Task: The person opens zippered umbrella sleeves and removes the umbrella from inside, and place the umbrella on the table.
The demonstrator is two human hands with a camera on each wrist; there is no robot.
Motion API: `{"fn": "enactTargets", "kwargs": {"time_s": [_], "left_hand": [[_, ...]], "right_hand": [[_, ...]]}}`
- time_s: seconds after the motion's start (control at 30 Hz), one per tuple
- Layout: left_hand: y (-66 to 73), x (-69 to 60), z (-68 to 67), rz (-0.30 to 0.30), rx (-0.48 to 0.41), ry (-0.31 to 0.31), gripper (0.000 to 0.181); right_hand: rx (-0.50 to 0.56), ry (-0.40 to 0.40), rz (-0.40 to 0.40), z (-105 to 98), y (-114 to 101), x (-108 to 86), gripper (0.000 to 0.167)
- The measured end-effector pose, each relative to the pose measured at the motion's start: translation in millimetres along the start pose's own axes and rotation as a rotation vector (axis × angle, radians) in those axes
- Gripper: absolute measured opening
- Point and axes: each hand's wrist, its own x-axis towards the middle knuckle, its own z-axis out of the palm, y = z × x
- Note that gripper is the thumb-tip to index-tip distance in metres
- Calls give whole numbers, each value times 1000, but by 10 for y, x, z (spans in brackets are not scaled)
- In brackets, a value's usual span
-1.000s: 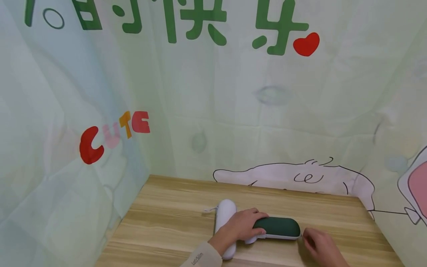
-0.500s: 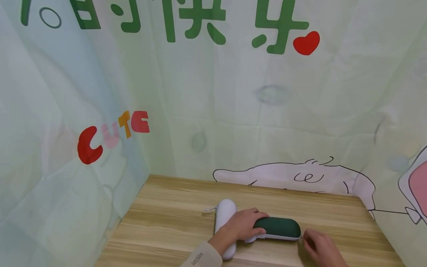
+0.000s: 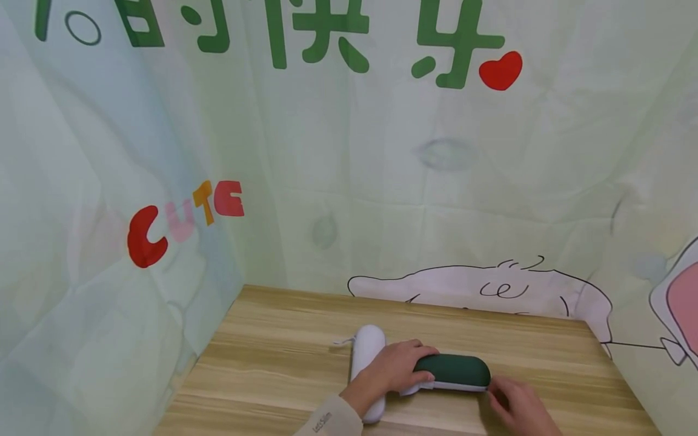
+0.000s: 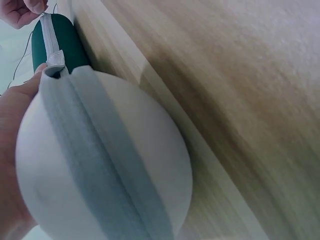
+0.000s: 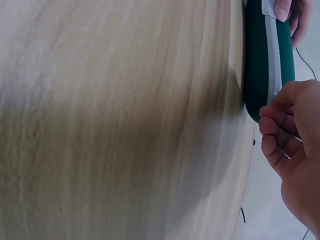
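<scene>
The head view was taken from above and behind the left hand (image 3: 400,367) and right hand (image 3: 518,402), facing forward and down at the longest range of the three, with the backdrop (image 3: 349,151) beyond them. The left wrist view was set close to the white case (image 4: 107,155) at that wrist, facing along the table (image 4: 240,100) toward the right hand. The right wrist view, close in on its own hand, faced back toward the left hand. Both wrist views shared the green case (image 5: 257,65) and its zipper (image 5: 273,55), between the hands.
</scene>
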Motion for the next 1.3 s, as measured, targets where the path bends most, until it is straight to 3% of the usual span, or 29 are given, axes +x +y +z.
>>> {"fn": "enactTargets", "kwargs": {"time_s": [0.3,0.6,0.8,1.3], "left_hand": [[-23,13,30,0,-10,3,52],[-23,4,12,1,-14,7,51],[-20,0,10,1,-22,1,51],[-26,1,17,11,-10,13,52]], "right_hand": [[8,-28,40,-4,-18,4,17],[19,32,-82,82,-42,15,19],[2,64,-111,127,-67,26,21],[41,-11,-51,122,-166,59,15]]}}
